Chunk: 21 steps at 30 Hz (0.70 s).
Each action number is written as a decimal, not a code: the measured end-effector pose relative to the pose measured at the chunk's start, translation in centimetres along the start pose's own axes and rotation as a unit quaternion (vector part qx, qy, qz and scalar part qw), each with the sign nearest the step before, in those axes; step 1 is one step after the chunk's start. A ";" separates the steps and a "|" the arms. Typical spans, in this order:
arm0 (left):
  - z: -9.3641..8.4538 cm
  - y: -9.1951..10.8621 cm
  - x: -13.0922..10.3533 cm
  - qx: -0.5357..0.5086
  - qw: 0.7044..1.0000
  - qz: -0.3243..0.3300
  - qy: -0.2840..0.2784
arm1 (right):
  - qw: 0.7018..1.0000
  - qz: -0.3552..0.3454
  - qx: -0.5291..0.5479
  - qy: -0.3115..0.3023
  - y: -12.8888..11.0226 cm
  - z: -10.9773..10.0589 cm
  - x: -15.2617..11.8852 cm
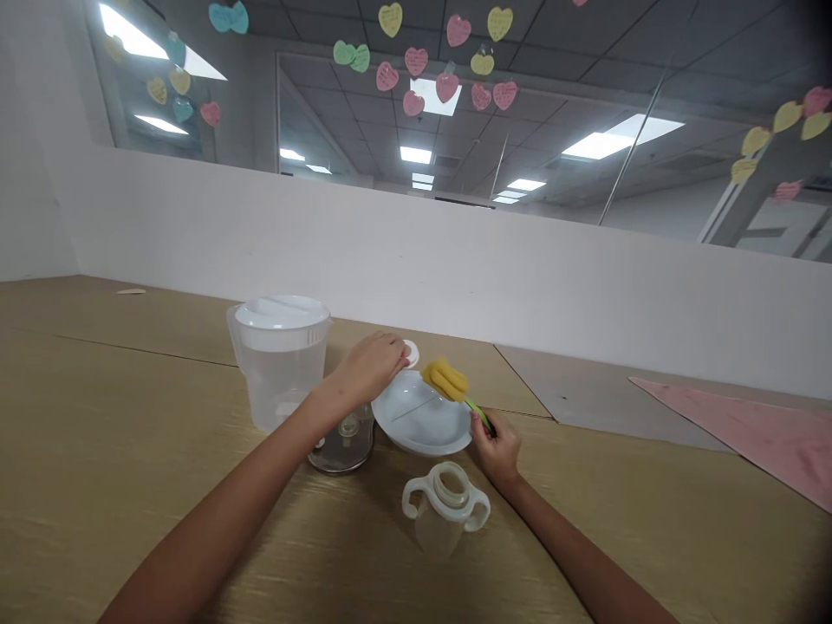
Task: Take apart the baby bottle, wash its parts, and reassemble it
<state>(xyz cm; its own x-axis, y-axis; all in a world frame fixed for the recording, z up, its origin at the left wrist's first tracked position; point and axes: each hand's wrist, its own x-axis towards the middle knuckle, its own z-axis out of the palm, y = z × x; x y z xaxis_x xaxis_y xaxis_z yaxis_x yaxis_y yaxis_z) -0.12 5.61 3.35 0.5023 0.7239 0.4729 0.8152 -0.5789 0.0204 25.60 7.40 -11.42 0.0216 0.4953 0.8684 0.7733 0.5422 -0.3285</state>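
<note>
Just left of our left hand (377,364), the cloudy plastic pitcher (286,381) could get knocked if our forearm swings out. Between our hands, the glossy, shallow bowl (416,426) might tip if its rim is pressed. Nearer us, the translucent two-handled bottle (442,520) could topple if bumped. Our right hand (499,446) grips the spongy-headed yellow brush (445,380) by its slim green handle; our left seems to pinch a white ring (412,353), perhaps smooth enough to slip.
</note>
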 end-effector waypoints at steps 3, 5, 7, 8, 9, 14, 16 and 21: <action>-1.1 -1.4 -0.7 0.017 0.985 -0.065 -0.160 | 1.000 -0.002 0.001 0.008 0.1 0.0 0.0; -1.3 -2.2 -1.0 0.012 0.960 -0.106 -0.257 | 1.000 -0.003 0.002 0.011 0.2 0.1 -0.1; -1.0 -2.7 -1.2 0.010 0.944 -0.128 -0.305 | 1.000 -0.005 0.004 0.009 0.2 0.1 -0.1; -0.7 -2.9 -1.1 0.012 0.939 -0.135 -0.316 | 1.000 -0.006 0.005 0.008 0.2 0.1 -0.1; -0.2 -3.1 -1.0 0.013 0.934 -0.144 -0.326 | 1.000 -0.006 0.005 0.007 0.2 0.1 -0.1; 1.9 -3.4 -0.4 0.000 0.910 -0.173 -0.376 | 1.000 -0.005 0.002 0.004 0.2 0.1 -0.1; 2.6 -3.4 -0.3 -0.008 0.901 -0.180 -0.394 | 1.000 -0.005 0.001 0.001 0.2 0.1 -0.1; 3.7 -3.6 -0.5 -0.021 0.883 -0.200 -0.424 | 1.000 -0.003 0.003 -0.005 0.3 0.1 -0.1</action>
<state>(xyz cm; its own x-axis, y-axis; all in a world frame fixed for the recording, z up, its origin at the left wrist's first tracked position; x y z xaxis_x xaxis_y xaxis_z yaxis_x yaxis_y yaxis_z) -2.23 8.71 -0.20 0.2275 0.8841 -0.4083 0.9736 -0.2145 0.0781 25.79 7.59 -11.69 0.0099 0.4987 0.8667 0.7702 0.5489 -0.3246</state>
